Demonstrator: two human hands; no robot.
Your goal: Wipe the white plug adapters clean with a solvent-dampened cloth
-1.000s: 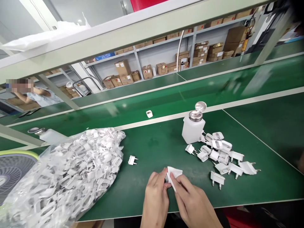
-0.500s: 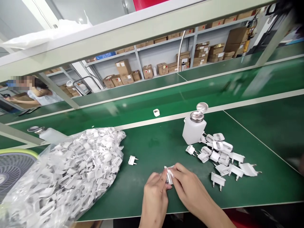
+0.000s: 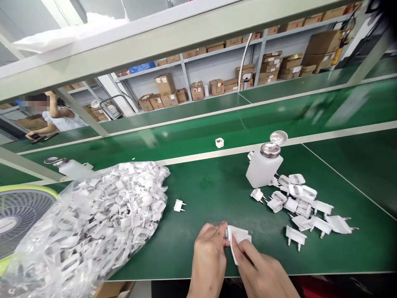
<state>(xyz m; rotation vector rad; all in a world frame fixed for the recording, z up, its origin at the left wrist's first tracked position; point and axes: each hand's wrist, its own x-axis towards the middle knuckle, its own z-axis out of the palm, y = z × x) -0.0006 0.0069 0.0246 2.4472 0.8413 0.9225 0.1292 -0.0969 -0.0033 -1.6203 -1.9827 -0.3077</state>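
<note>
My left hand (image 3: 209,250) is closed on a small white plug piece (image 3: 228,233), pinched at the fingertips and partly covered by them. A white cloth (image 3: 241,234) is gripped in my right hand (image 3: 257,260); it lies against the plug piece, and part of it spreads out beyond my fingers. Both hands meet low over the green table's front part. To their left a single white two-pin plug (image 3: 179,205) lies on the table. Several more white plugs (image 3: 291,204) lie in a loose heap to the right.
A clear plastic bag (image 3: 118,215) full of white plug parts covers the left side, beside a fan (image 3: 21,223). An open-lidded dispenser bottle (image 3: 263,167) stands behind the heap. A white cube (image 3: 219,142) sits on the green belt (image 3: 180,140). A person (image 3: 62,111) is at far left.
The cloth has come into fuller view as my right hand moved down and right with it. The view has shifted slightly, and the white cube has moved right along the belt.
</note>
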